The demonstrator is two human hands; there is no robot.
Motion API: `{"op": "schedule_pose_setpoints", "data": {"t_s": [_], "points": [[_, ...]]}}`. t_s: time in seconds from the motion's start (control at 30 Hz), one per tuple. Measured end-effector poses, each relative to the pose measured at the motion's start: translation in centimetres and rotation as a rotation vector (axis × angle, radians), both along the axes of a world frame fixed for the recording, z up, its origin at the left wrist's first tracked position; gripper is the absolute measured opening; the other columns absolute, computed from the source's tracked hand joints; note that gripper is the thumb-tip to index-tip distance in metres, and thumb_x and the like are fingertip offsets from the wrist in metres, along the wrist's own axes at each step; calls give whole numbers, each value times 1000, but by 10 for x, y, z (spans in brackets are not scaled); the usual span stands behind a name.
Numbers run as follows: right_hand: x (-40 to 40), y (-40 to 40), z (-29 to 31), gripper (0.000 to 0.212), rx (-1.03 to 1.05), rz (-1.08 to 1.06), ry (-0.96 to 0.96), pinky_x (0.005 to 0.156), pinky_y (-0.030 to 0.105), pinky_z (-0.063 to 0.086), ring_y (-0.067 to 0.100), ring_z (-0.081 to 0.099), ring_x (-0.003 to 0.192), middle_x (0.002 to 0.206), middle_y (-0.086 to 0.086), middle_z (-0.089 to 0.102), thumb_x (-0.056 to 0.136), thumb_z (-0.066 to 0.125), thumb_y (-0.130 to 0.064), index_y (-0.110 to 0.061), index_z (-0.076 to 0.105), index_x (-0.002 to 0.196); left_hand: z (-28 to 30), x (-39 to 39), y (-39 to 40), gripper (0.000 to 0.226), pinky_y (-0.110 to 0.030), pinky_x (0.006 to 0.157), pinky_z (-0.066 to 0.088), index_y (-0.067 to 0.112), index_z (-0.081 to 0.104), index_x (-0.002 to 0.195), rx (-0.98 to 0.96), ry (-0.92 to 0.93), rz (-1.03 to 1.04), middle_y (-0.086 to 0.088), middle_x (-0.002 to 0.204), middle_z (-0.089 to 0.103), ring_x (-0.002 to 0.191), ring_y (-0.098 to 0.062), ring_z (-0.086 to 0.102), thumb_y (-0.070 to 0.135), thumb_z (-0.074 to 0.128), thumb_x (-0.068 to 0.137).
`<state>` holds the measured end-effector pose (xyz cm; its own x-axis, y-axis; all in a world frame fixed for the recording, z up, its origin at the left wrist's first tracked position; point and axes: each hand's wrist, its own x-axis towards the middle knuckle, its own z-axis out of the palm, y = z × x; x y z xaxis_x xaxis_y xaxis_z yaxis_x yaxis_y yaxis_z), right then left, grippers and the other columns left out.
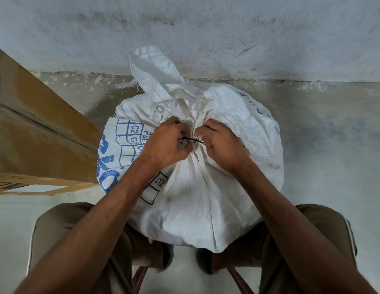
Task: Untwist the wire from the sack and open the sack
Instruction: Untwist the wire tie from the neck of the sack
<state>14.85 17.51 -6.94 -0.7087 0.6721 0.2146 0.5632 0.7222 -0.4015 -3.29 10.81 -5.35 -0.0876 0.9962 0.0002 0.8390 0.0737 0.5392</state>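
Wall (227, 32) grey, stained; floor (322, 134) concrete. Cardboard box (36, 128) lay at left, near the sack. White woven sack (195, 187) stood on the floor between the knees, neck gathered, loose top flopped toward the wall. Left hand (166, 143) was closed, pinching the wire's twisted end. Right hand (222, 143) was closed on the gathered neck. Dark wire (193, 140) spanned between the hands.

Dim, flat, diffuse light; soft shadow on floor (325, 132) around sack (197, 187). Wide-angle bending at edges; forearms slightly blurred near bottom.
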Motion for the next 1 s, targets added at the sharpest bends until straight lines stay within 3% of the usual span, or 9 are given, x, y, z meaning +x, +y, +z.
{"op": "schedule_pose_setpoints", "data": {"t_s": [0.17,0.33,0.53,0.67,0.77,1.0], "points": [[-1,4,-6,20,-52,-33,6,70,46,56,22,62,84,96,0,61,94,52,-7,-16,69,99,-1,13,-3,36,-43,66,58,17,64,97,19,179,15,-2,105,57,79,-29,65,47,65,78],[-1,0,-1,17,-19,-55,-17,67,45,56,23,61,82,94,2,59,92,58,-2,-12,69,100,-1,15,-5,39,-46,67,58,13,62,105,11,200,22,-7,114,55,82,-33,66,44,62,82],[-4,-6,0,19,16,-75,-69,63,42,56,21,59,85,98,4,57,89,59,3,-11,66,99,0,11,-5,38,-43,68,57,17,63,101,4,122,-2,-3,108,55,83,-29,64,49,62,80],[-4,-5,2,23,1,-33,-53,64,31,47,22,57,82,98,5,55,83,55,9,-9,61,96,0,2,-3,27,-44,72,56,20,64,97,-4,17,-52,1,105,54,85,-26,63,41,63,79],[-3,-3,4,24,-21,-11,-37,66,38,50,19,53,81,95,1,52,80,48,9,-10,57,93,-3,-4,-2,16,-44,71,56,20,66,99,26,-14,-116,-2,105,54,81,-24,62,25,64,84],[-3,0,1,31,-59,15,-7,70,38,54,12,53,84,98,-5,50,79,49,13,-13,57,94,-1,-7,-1,19,-43,74,56,20,68,104,10,-21,-133,-2,107,55,85,-23,63,22,67,85]]}}
